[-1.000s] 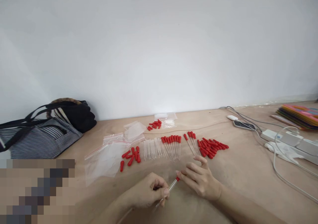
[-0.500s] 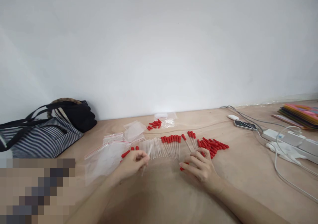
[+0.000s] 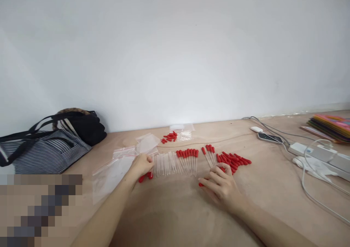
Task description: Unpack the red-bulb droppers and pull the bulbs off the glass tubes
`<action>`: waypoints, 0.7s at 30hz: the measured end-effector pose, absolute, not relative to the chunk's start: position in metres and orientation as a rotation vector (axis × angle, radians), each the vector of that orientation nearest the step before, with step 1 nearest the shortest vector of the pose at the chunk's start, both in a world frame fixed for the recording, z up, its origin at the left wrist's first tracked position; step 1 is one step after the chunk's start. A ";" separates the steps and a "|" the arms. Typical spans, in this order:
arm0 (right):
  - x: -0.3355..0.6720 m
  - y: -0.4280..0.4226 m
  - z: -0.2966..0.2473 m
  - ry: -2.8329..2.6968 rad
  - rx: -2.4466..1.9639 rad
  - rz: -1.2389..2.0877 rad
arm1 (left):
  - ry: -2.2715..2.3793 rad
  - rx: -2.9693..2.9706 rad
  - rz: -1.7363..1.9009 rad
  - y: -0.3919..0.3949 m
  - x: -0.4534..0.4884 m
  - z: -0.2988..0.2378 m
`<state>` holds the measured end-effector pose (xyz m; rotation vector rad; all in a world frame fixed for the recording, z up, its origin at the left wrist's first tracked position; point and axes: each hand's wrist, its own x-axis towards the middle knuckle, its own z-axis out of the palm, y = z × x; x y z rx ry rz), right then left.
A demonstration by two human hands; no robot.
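My left hand [image 3: 142,165] is pinched at the left end of a row of clear dropper tubes [image 3: 165,164]. A tube appears to be between its fingertips, mostly hidden by them. Loose red bulbs [image 3: 141,179] lie just under that wrist. My right hand [image 3: 221,184] is curled low over the table, a red rubber bulb [image 3: 201,184] showing at its fingertips. Beyond it, a few droppers with red bulbs [image 3: 210,153] lie side by side, and a heap of red bulbs [image 3: 235,160] spreads to the right. More capped droppers [image 3: 188,161] adjoin the bare tubes.
Clear zip bags [image 3: 113,172] lie at the left, near a striped bag [image 3: 51,150]. Further back are a small group of red bulbs [image 3: 171,136] and thin clear pieces [image 3: 185,135]. At right are a phone [image 3: 269,138], a power strip [image 3: 314,151], cables and stacked booklets [image 3: 329,127].
My left hand has moved left and away from me, carrying the clear tube to the row's left end. My right hand stays almost still with the red bulb.
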<state>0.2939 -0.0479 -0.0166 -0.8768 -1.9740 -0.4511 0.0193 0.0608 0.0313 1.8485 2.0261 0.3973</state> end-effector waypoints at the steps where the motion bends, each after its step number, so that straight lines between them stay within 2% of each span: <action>1: 0.294 -0.048 -0.017 -1.977 -0.878 -0.455 | 2.017 1.862 0.383 0.061 0.020 0.029; 21: 0.292 -0.050 -0.011 -2.000 -0.906 -0.453 | 1.962 1.966 0.433 0.061 0.025 0.030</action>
